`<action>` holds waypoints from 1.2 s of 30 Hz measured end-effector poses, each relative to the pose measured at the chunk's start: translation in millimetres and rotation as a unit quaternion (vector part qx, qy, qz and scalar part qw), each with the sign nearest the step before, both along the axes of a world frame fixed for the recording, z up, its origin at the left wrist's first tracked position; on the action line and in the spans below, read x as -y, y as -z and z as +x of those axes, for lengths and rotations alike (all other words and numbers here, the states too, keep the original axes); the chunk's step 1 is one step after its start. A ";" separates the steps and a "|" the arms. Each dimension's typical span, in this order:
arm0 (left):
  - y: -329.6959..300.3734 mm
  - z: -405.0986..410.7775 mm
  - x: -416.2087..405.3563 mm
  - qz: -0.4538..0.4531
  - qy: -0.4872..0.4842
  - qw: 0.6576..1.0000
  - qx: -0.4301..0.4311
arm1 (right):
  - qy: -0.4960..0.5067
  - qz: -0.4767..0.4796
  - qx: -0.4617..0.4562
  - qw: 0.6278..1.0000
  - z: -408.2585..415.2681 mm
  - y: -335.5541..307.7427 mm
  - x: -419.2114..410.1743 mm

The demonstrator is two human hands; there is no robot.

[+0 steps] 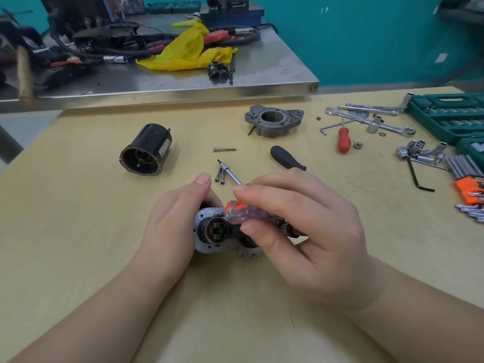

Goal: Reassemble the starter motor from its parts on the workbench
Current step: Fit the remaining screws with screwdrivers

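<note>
My left hand grips the left side of a grey starter motor sub-assembly that lies on the wooden bench. My right hand holds a screwdriver with a clear and orange handle just above that part; its metal shaft points up and away to the left. The black cylindrical motor housing lies on its side at the left. Further back stands the grey cast end housing. One bolt lies alone mid-bench, and two more bolts rest beside the shaft.
A black handle and a red-handled screwdriver lie right of centre. Wrenches, loose sockets, hex keys and a green socket case fill the right side. Behind is a steel table with cables and a yellow rag.
</note>
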State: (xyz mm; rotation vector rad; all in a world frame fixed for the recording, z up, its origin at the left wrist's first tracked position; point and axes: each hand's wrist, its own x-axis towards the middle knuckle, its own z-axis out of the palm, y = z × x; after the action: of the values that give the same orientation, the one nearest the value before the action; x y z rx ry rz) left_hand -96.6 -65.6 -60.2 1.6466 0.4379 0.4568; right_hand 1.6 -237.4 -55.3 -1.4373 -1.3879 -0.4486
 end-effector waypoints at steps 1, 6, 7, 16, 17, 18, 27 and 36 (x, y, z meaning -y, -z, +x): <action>0.4 -0.1 -0.3 0.002 0.000 1.000 0.001 | -0.003 0.000 -0.004 1.000 0.6 -0.1 -0.5; -1.2 0.3 -0.5 -0.003 0.006 1.000 0.004 | 0.003 0.002 -0.001 1.000 2.1 1.0 1.2; -1.0 0.5 -0.4 -0.004 0.002 1.000 0.003 | 0.002 0.003 0.002 1.000 1.6 1.3 1.4; -3.6 -0.7 2.2 -0.008 -0.008 1.000 -0.003 | 0.012 0.006 0.011 1.000 2.1 -0.6 -1.4; -3.6 -0.8 2.3 -0.007 -0.011 1.000 -0.003 | 0.010 0.006 0.012 1.000 1.9 -0.6 -1.5; -3.6 -0.9 2.0 -0.004 -0.014 1.000 -0.004 | 0.008 0.005 0.014 1.000 1.9 -0.4 -1.8; -0.3 -0.1 2.3 -0.026 -0.021 0.999 -0.007 | 0.003 0.000 0.025 1.000 -0.9 0.2 -0.4; -0.5 0.5 0.6 -0.024 -0.003 1.000 -0.002 | 0.006 -0.005 0.016 1.000 0.6 0.2 0.5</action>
State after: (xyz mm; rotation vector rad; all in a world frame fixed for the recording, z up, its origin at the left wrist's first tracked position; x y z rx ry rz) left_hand -96.2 -66.3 -59.7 1.6000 0.4537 0.4456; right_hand 2.2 -237.9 -55.5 -1.4523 -1.4094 -0.4759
